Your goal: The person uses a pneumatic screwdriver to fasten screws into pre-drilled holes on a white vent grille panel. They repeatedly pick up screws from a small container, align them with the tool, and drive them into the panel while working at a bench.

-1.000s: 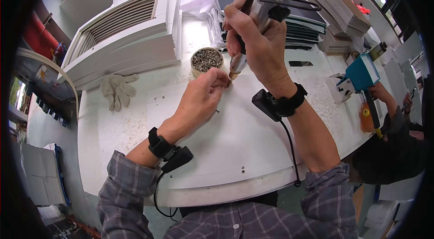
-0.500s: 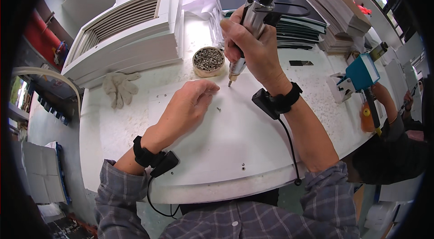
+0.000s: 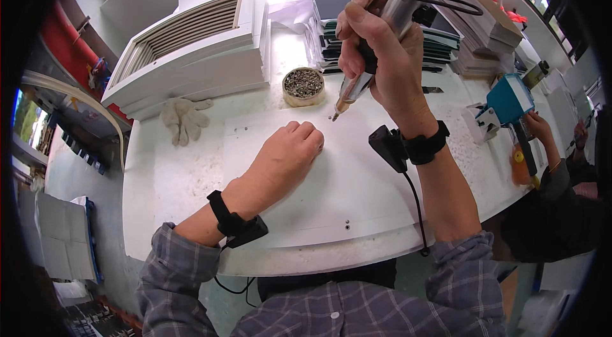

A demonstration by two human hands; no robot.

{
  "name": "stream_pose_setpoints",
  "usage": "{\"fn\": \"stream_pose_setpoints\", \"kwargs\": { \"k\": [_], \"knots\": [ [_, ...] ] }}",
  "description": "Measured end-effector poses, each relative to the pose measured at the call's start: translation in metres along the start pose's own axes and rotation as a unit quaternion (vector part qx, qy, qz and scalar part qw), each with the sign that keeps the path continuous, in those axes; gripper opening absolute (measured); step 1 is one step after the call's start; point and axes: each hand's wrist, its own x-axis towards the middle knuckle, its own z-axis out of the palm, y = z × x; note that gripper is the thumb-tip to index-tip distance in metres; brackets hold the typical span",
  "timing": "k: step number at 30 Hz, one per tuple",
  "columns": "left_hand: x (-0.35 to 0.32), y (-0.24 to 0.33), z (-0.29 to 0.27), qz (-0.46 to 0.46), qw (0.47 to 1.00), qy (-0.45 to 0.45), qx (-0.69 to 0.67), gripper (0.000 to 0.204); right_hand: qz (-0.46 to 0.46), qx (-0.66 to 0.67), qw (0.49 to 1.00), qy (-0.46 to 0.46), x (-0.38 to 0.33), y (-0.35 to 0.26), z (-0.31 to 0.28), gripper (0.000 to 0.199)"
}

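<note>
Right hand [image 3: 382, 63] clenched around the barrel of an electric screwdriver [image 3: 376, 50], held nearly upright and tilted a little, bit tip [image 3: 334, 117] pointing down, just above or at a small hole near the far edge of a flat white panel [image 3: 357, 190]; contact not clear. Cable running from the top of the tool. Black wrist strap with a small black box [image 3: 408, 146] on the right wrist, cord hanging down past the table edge.

Left hand [image 3: 287, 155] loosely curled, knuckles down, resting on the white panel just left of the bit tip; holding anything or not, cannot tell. Matching black strap [image 3: 233, 225] on the left wrist.

Just beyond the bit tip, a round shallow tub of small metal screws [image 3: 303, 84]. Left of that, a pair of pale work gloves [image 3: 183, 117] lying on the white table [image 3: 153, 190]. Behind the gloves, a white louvred vent unit [image 3: 191, 50]. Behind the tub, stacks of dark flat sheets [image 3: 446, 43]. At far right, another person's hand [image 3: 540, 126] near a teal tool [image 3: 507, 100].
</note>
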Motion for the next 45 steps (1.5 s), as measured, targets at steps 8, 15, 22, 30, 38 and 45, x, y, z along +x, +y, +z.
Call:
{"fn": "stream_pose_setpoints", "kwargs": {
  "k": [8, 15, 22, 30, 38, 45],
  "knots": [
    [-0.024, -0.002, -0.013, -0.076, 0.996, 0.002, -0.049, 0.009, 0.033, 0.095, 0.994, 0.049, -0.027, -0.018, 0.020, 0.020],
    [-0.083, -0.025, -0.033, -0.300, 0.794, 0.063, -0.525, 0.012, 0.048, 0.140, 0.988, 0.042, -0.037, -0.019, 0.056, 0.020],
    [-0.116, -0.014, -0.042, -0.305, 0.675, 0.104, -0.664, 0.015, 0.057, 0.199, 0.978, 0.035, -0.043, -0.014, 0.085, 0.023],
    [-0.129, -0.005, -0.051, -0.302, 0.648, 0.099, -0.692, 0.018, 0.042, 0.137, 0.989, 0.026, -0.047, -0.015, 0.110, 0.024],
    [-0.142, -0.002, -0.053, -0.296, 0.641, 0.099, -0.701, 0.017, 0.044, 0.178, 0.983, 0.007, -0.050, -0.016, 0.118, 0.021],
    [-0.158, -0.001, -0.051, -0.303, 0.602, 0.095, -0.733, 0.015, 0.020, 0.124, 0.992, -0.022, -0.055, -0.018, 0.134, 0.024]
  ]
}}
